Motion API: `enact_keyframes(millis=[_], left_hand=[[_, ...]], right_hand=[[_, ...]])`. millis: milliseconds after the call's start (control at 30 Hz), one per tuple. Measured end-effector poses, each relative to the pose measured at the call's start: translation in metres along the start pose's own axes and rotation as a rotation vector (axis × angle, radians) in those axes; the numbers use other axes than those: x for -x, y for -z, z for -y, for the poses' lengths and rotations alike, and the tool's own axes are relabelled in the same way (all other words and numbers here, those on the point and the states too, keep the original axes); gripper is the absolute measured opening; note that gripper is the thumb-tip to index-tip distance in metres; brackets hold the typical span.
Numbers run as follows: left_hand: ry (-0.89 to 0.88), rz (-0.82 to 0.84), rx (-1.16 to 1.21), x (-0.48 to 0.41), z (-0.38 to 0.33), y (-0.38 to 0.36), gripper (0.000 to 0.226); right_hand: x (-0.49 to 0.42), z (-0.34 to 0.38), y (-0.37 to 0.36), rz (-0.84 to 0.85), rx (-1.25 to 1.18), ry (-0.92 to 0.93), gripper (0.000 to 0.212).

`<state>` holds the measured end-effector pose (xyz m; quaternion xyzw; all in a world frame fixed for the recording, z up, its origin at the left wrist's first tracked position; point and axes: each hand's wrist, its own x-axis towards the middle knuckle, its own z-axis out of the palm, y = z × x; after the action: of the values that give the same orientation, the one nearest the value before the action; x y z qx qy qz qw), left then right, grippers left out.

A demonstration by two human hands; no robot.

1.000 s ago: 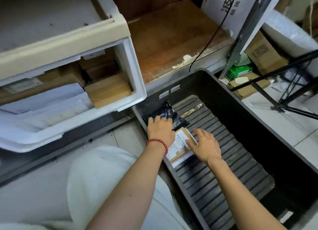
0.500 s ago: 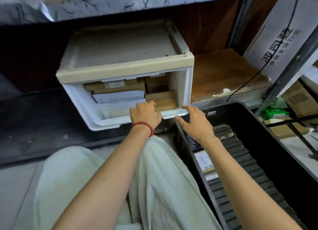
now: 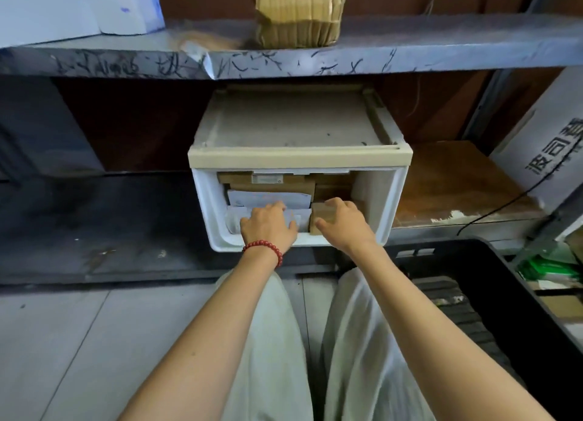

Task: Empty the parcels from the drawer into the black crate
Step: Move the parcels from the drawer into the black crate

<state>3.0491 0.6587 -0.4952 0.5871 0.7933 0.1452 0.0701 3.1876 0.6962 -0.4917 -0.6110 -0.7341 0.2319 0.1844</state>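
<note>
The right hand (image 3: 344, 224) is gripping a small brown box (image 3: 324, 213) at the right side of the drawer (image 3: 388, 206). Its fingers are curling over the box's top and its thumb is pressing the left face. The box is turning a short end toward the person. The hand is hiding how far its length is running back into the drawer.

Just beside it, the left hand (image 3: 268, 228), wearing a red bead bracelet (image 3: 263, 251), is resting palm down on a white mailer (image 3: 303, 217). Its fingers are lying close together and lightly bent, with the thumb angling toward the box; I cannot tell whether it is gripping the mailer. The mailer is lying flat, its long axis running across the drawer from left to right. Behind it, flat brown boxes (image 3: 274, 185) are sitting stacked the same way, long sides crosswise.

The drawer is standing pulled out of a beige cabinet (image 3: 290, 124), its open front facing the person. The cabinet is sitting under a scuffed grey shelf (image 3: 410, 51) that is carrying a cardboard carton (image 3: 298, 17).

The black crate (image 3: 523, 313) is sitting on the floor to the right. Its near corner is lying just below the drawer's right end, and its long axis is running from there toward the lower right. The person's pale trousers (image 3: 271, 357) are filling the foreground.
</note>
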Motion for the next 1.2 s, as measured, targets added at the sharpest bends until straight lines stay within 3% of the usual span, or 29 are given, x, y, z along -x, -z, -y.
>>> enact_keyframes(millis=[133, 233, 433, 567, 700, 933, 1033, 1200], left_hand=[[-0.063, 0.043, 0.006, -0.013, -0.011, -0.022, 0.045], [-0.105, 0.061, -0.009, -0.027, -0.019, -0.036, 0.048], [-0.116, 0.127, 0.027, -0.062, -0.021, -0.068, 0.053], [-0.095, 0.166, 0.052, -0.083, -0.03, -0.092, 0.056], [-0.093, 0.205, 0.058, -0.097, -0.038, -0.111, 0.055], [-0.12, 0.17, 0.06, -0.111, -0.038, -0.131, 0.065], [-0.094, 0.18, 0.079, -0.116, -0.033, -0.136, 0.074], [-0.056, 0.202, 0.152, -0.121, -0.035, -0.138, 0.069]], right_hand=[[-0.007, -0.03, -0.014, -0.083, 0.011, -0.101, 0.05], [-0.018, -0.055, -0.024, -0.049, 0.035, -0.224, 0.051], [-0.061, -0.073, -0.025, -0.094, 0.034, -0.222, 0.049], [-0.08, -0.079, -0.038, -0.041, -0.019, -0.323, 0.053], [-0.091, -0.075, -0.053, 0.022, -0.017, -0.301, 0.055], [-0.109, -0.08, -0.065, 0.001, 0.043, -0.36, 0.065], [-0.117, -0.085, -0.065, -0.005, 0.0, -0.4, 0.071], [-0.125, -0.093, -0.062, -0.035, -0.183, -0.433, 0.08]])
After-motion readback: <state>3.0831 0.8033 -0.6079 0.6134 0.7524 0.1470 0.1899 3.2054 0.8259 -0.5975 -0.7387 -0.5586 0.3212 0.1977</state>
